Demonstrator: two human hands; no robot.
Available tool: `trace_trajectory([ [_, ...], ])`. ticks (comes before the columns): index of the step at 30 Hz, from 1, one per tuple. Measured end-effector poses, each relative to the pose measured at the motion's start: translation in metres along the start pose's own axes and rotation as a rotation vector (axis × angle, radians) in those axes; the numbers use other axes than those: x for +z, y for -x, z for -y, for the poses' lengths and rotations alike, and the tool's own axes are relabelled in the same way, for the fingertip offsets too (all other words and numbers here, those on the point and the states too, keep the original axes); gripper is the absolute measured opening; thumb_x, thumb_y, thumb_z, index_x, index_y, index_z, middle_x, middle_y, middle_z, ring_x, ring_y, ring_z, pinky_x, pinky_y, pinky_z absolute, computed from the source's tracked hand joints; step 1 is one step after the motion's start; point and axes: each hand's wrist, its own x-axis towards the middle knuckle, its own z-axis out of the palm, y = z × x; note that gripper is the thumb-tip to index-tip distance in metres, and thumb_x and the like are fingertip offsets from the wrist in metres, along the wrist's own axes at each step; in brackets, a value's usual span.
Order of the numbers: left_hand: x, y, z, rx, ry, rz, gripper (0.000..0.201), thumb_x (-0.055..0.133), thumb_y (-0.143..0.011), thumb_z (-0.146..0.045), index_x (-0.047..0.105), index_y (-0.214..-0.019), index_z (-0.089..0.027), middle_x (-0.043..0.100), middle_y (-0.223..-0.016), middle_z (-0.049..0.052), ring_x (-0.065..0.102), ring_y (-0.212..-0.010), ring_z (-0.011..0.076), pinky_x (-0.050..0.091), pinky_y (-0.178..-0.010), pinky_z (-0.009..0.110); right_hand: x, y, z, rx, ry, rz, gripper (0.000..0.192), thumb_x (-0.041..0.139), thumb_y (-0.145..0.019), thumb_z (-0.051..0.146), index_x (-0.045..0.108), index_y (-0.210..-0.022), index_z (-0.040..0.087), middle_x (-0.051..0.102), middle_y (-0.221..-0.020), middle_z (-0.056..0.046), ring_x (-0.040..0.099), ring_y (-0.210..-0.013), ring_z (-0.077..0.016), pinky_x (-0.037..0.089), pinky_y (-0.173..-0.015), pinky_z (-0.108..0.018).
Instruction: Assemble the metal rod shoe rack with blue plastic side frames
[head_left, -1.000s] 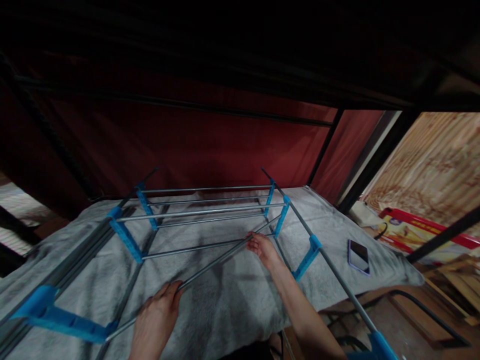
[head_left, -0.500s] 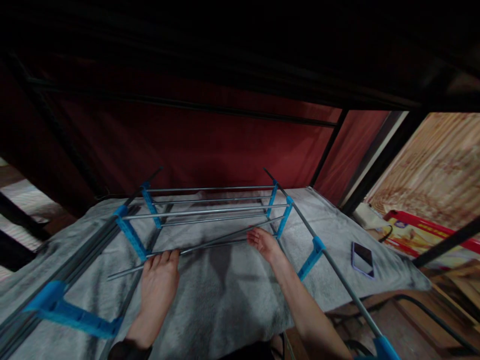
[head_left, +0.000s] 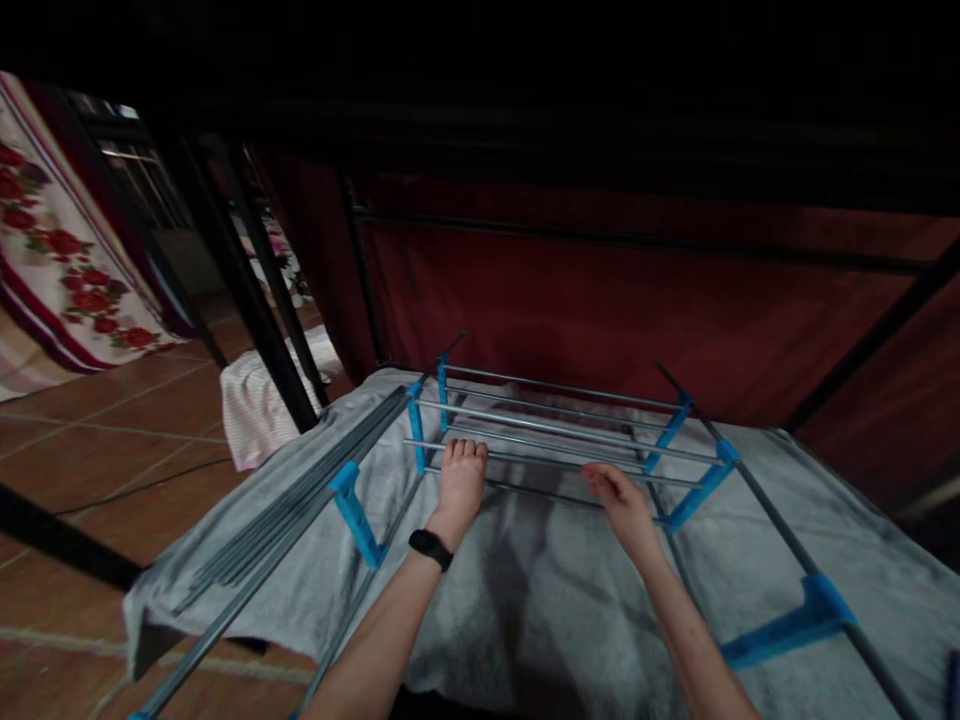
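A loose grey metal tube (head_left: 536, 460) runs across the blue-jointed rack frame, its left end sticking out past the left upright. My left hand (head_left: 463, 485) is wrapped round this tube near the left blue bracket (head_left: 417, 430). On its wrist is a black band. My right hand (head_left: 622, 505) has thumb and fingers pinched on the same tube, right of the middle. The tube's right end lies near the right blue bracket (head_left: 701, 497). Behind it, several crossbars (head_left: 555, 428) span the two sides of the rack.
Several loose metal tubes (head_left: 307, 485) lie bundled at the left on the grey blanket (head_left: 540, 610). Black metal posts (head_left: 232, 270) and a red curtain (head_left: 600, 310) enclose the back. At left are a tiled floor (head_left: 135, 440) and a floral cloth (head_left: 82, 260).
My view has turned left. The tube has swung closer to parallel with the crossbars. My right hand has gone from loosely spread fingers to a pinch on it; my left still holds it.
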Motion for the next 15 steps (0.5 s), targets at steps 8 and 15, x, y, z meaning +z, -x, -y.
trace_trajectory([
  [8, 0.010, -0.012, -0.001, 0.007, 0.022, 0.012, 0.035, 0.031, -0.093, -0.006, 0.062, -0.109, -0.008, 0.061, -0.104, 0.017, 0.054, -0.103, 0.0266, 0.032, -0.103, 0.044, 0.067, -0.012, 0.023, -0.356, 0.264, 0.250, 0.036, 0.042, -0.091, 0.022, 0.068, -0.114, 0.027, 0.067, -0.121, -0.004, 0.059, -0.115, -0.0199, 0.041, -0.104, -0.037],
  [15, 0.038, -0.011, 0.000, -0.028, 0.039, -0.010, 0.039, 0.039, -0.089, -0.007, 0.062, -0.120, -0.006, 0.063, -0.115, 0.019, 0.053, -0.116, 0.0280, 0.030, -0.110, 0.045, 0.142, -0.032, 0.051, -0.447, 0.460, 0.546, 0.046, 0.035, -0.091, 0.013, 0.060, -0.128, 0.019, 0.058, -0.135, -0.008, 0.051, -0.126, -0.0165, 0.038, -0.110, -0.034],
])
